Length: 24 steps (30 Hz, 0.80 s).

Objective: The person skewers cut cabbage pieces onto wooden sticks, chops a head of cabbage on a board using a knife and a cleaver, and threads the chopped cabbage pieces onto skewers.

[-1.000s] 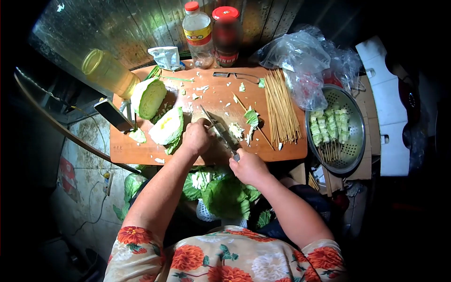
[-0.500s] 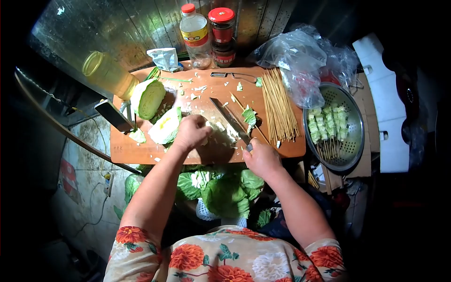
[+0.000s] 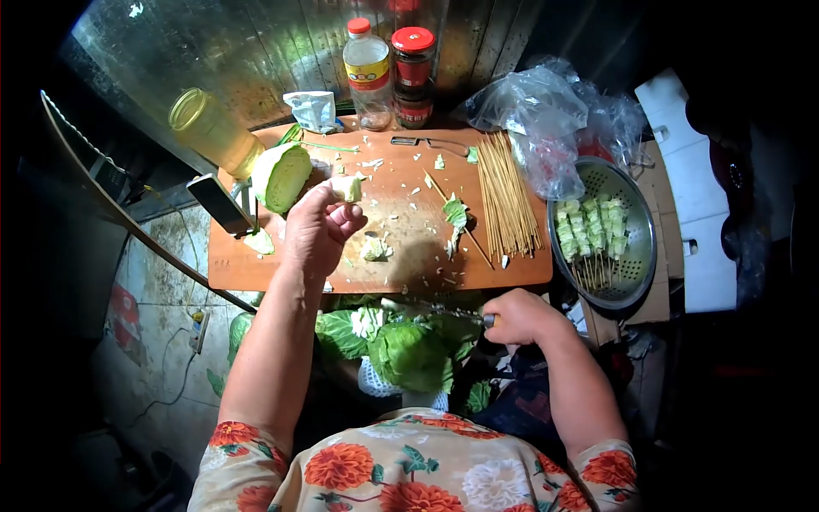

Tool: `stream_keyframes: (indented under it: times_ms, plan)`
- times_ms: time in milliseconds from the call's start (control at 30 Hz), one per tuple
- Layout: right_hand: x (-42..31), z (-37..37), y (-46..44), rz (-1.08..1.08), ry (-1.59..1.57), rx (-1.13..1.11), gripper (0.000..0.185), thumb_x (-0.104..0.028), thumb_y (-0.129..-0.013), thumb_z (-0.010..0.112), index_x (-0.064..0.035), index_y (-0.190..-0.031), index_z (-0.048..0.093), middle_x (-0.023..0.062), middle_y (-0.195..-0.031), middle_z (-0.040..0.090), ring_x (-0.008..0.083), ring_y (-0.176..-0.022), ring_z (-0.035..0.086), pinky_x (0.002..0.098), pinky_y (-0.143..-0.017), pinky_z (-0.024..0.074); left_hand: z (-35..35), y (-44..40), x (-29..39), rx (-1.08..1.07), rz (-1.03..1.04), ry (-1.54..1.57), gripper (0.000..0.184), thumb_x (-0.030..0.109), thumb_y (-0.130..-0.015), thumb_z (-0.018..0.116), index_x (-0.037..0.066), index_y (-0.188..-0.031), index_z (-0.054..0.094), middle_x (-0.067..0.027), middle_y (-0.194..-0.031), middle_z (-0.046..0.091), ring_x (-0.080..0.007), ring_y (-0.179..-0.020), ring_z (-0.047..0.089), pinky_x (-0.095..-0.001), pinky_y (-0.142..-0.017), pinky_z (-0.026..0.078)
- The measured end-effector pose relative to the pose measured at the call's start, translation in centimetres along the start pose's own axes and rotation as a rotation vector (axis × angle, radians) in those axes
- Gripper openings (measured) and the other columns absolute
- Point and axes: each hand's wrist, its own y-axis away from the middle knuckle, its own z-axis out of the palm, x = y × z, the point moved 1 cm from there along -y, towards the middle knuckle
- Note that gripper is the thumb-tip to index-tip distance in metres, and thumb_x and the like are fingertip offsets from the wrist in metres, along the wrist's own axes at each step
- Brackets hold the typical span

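Pinching a pale cabbage piece point(image 3: 346, 189) between thumb and fingers, my left grip point(image 3: 316, 226) hangs over the wooden counter point(image 3: 235, 275), between nine and ten o'clock in my head view. My right grip point(image 3: 527, 317) is wrapped around the handle of a knife point(image 3: 435, 309) at four o'clock, the blade aimed toward nine, above the leafy cabbage point(image 3: 413, 354) at six. At ten o'clock I have a cut cabbage half point(image 3: 282, 177) on the counter, beyond my left wrist. Bundled bamboo sticks point(image 3: 509, 196) lie at two; a colander point(image 3: 636, 266) near three holds loaded skewers point(image 3: 590, 229).
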Motion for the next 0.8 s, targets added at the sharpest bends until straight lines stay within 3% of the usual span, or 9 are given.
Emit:
stream_keyframes:
  times_ms: [133,267,467,533,600,633,667,700,800]
  plan:
    - [0.2,1.5,-0.8,-0.027,-0.049,-0.082,0.02,-0.023,-0.068,0.061,-0.008,-0.081,0.067,0.0142,-0.068,0.064,0.0327,-0.067,0.064,0.0426,-0.066,0.0522,0.8,0.8,-0.4,-0.02,-0.044,0.027,0.021,0.018,-0.09,0.054,0.0,-0.1,0.057,-0.0076,-0.081,0.061,-0.0169,-0.067,0.062,-0.0334,-0.066,0.058]
    - [-1.5,5.5,-3.2,-0.262,0.236,-0.018,0.024,-0.025,-0.067,0.061,-0.0088,-0.082,0.069,0.0155,-0.083,0.067,0.0348,-0.081,0.065,0.0445,-0.074,0.0522,2.1,1.5,-0.4,-0.088,-0.06,0.065,0.03,0.011,-0.087,0.056,-0.002,-0.114,0.054,-0.0061,-0.085,0.063,-0.0135,-0.066,0.059,-0.0295,-0.066,0.054]
    - [-3.1,9.5,-6.0,-0.092,0.517,-0.479,0.033,-0.028,-0.076,0.064,-0.009,-0.103,0.069,0.0139,-0.099,0.068,0.0284,-0.094,0.065,0.0403,-0.079,0.0521,3.5,2.1,-0.9,-0.147,-0.065,-0.032,0.029,0.004,-0.086,0.054,0.0,-0.115,0.054,-0.0052,-0.091,0.062,-0.0132,-0.069,0.061,-0.0291,-0.069,0.055]
    - [-3.3,7.7,-6.2,-0.093,0.43,-0.334,0.039,-0.032,-0.078,0.065,-0.0129,-0.112,0.065,0.0118,-0.105,0.067,0.028,-0.097,0.065,0.0401,-0.081,0.0518,3.6,2.1,-1.1,-0.168,-0.062,-0.014,0.028,0.002,-0.085,0.054,0.001,-0.114,0.054,-0.0059,-0.092,0.062,-0.015,-0.07,0.062,-0.0304,-0.07,0.056]
    - [-1.9,6.1,-6.9,-0.09,0.261,0.216,0.034,-0.034,-0.082,0.063,-0.0142,-0.11,0.064,0.0092,-0.112,0.064,0.0289,-0.097,0.064,0.039,-0.083,0.0514,3.9,2.5,-1.1,-0.175,-0.064,-0.058,0.028,0.001,-0.084,0.056,0.001,-0.112,0.054,-0.0065,-0.092,0.063,-0.0167,-0.07,0.062,-0.0307,-0.07,0.056]
    - [-1.5,5.0,-7.8,0.025,0.154,0.389,0.025,-0.027,-0.083,0.063,-0.012,-0.104,0.064,0.0123,-0.104,0.065,0.0306,-0.091,0.064,0.0385,-0.079,0.0518,4.0,2.5,-1.2,-0.171,-0.061,-0.055,0.033,0.0,-0.083,0.057,-0.001,-0.116,0.053,-0.007,-0.093,0.063,-0.0178,-0.071,0.062,-0.0305,-0.07,0.055]
    - [1.2,5.5,-9.9,0.029,-0.294,0.523,0.018,-0.017,-0.082,0.063,-0.0097,-0.098,0.063,0.0155,-0.095,0.064,0.0331,-0.084,0.063,0.0394,-0.073,0.0514,4.0,2.6,-1.2,-0.178,-0.057,-0.054,0.033,0.0,-0.083,0.057,-0.001,-0.116,0.053,-0.007,-0.093,0.063,-0.0178,-0.071,0.062,-0.0305,-0.07,0.055]
    - [-0.6,2.6,-8.3,-0.02,-0.225,0.621,0.017,-0.012,-0.08,0.063,-0.0081,-0.097,0.062,0.0168,-0.088,0.063,0.0344,-0.078,0.061,0.0401,-0.07,0.0502,4.1,2.7,-1.2,-0.159,-0.072,-0.056,0.036,0.0,-0.083,0.057,-0.001,-0.119,0.052,-0.0072,-0.093,0.063,-0.0176,-0.071,0.062,-0.0302,-0.07,0.055]
    - [2.1,1.8,-11.8,-0.004,-0.46,0.862,0.018,-0.018,-0.079,0.064,-0.0104,-0.095,0.062,0.0151,-0.091,0.064,0.035,-0.082,0.063,0.0417,-0.073,0.0501,4.0,2.9,-1.2,-0.158,-0.093,-0.064,0.038,-0.001,-0.083,0.058,-0.002,-0.12,0.051,-0.0073,-0.092,0.062,-0.0169,-0.071,0.061,-0.029,-0.068,0.054]
